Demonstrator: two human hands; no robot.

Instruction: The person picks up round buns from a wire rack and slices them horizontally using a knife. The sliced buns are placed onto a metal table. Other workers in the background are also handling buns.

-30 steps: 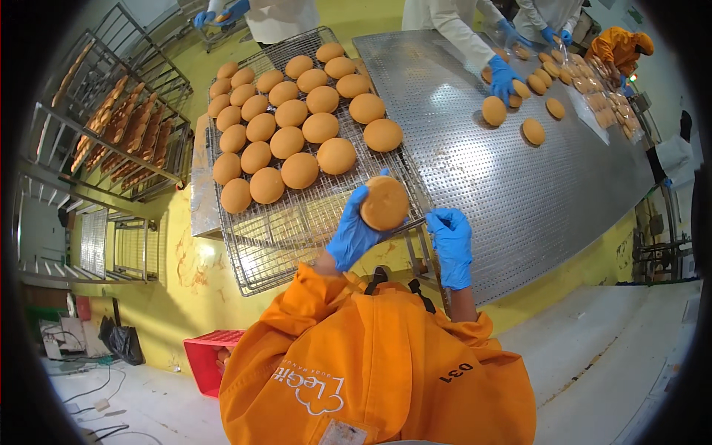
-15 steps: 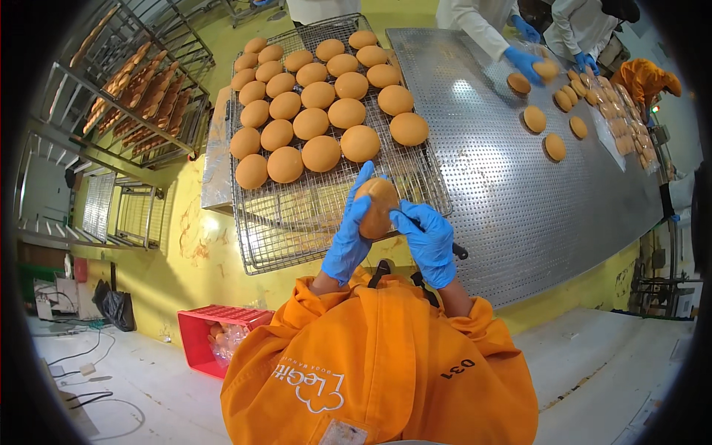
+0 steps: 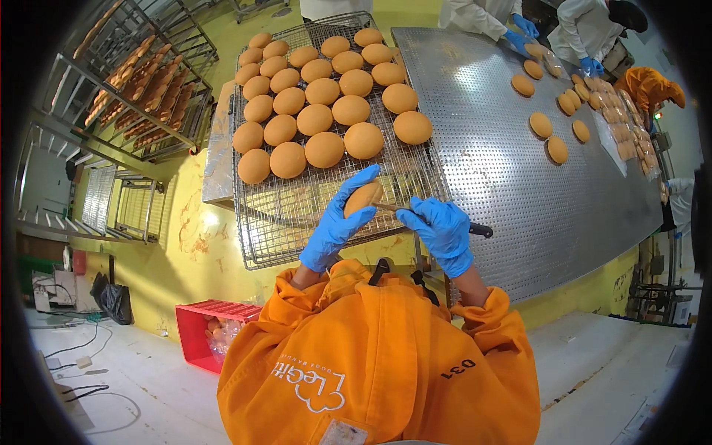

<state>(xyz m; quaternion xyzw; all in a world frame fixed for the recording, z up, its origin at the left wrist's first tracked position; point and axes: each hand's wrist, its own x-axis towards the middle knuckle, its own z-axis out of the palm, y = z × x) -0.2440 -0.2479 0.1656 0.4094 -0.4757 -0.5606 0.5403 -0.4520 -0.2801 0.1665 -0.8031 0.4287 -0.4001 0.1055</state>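
Note:
In my blue-gloved left hand (image 3: 334, 226) is a round golden-brown bun (image 3: 361, 199), tilted and gripped between thumb and fingers. My right hand (image 3: 443, 233), gloved the same way, is closed around a knife (image 3: 481, 231) with a black handle. Its narrow blade points left and its tip meets the right side of the bun; how deep it goes is hidden. Both hands are over the near edge of a wire rack (image 3: 271, 237). Rows of whole buns (image 3: 324, 150) lie on the rack just beyond them.
A perforated metal table (image 3: 489, 193) adjoins the rack on the right, with loose buns (image 3: 557, 149) and bagged buns (image 3: 623, 126). Co-workers' gloved hands (image 3: 517, 41) are at its far side. A red crate (image 3: 194, 337) stands lower left; a rack trolley (image 3: 148, 137) stands at far left.
The bun has turned and shifted slightly left with my left hand. My right hand has moved right, showing more of the blade. A co-worker's hand has drawn back across the table.

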